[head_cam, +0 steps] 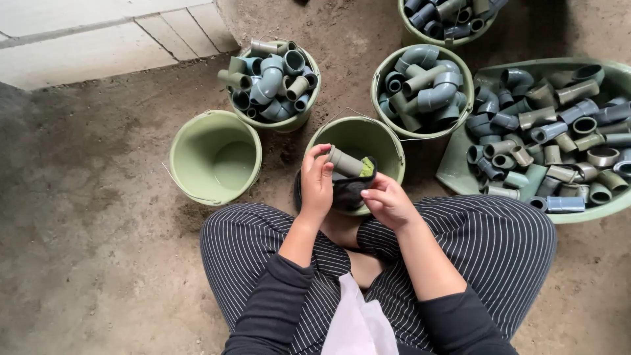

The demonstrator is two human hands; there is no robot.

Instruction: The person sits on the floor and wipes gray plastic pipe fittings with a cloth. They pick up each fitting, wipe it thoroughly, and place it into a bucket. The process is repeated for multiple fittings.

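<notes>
Left hand: our left hand (317, 186) pinches a short grey-olive pipe fitting (346, 162) between thumb and fingertips, holding it tilted above the near bucket.
Fitting: one end carries a small yellow-green pad (367, 167), which touches the rim of the tube; we cannot tell if it is a sponge or a cloth.
Right hand: our right hand (388, 202) is loosely curled, with the fingers bent together and the thumb forward, just beside a dark cloth or bag (345, 190); we cannot tell if it really grips it.
Near bucket: a pale green bucket (384, 141) stands on the ground just before our knees, partly hidden by both hands.
Empty bucket: a second green bucket (190, 154) stands at our left, nothing inside.
Filled buckets: two buckets (305, 112) (380, 69) further away hold elbows and couplings in grey and blue-grey; a third (407, 33) shows at the top edge.
Basin: a wide green basin (460, 167) at our right holds many loose fittings.
Ground: bare, dusty concrete (98, 230), with a pale slab at the far left corner.
Doing it well: in our judgement, we should keep the fitting firm in the left fingertips, turn it slowly so the pad meets the whole rim, and work over the near bucket so it cannot drop in the dust.
</notes>
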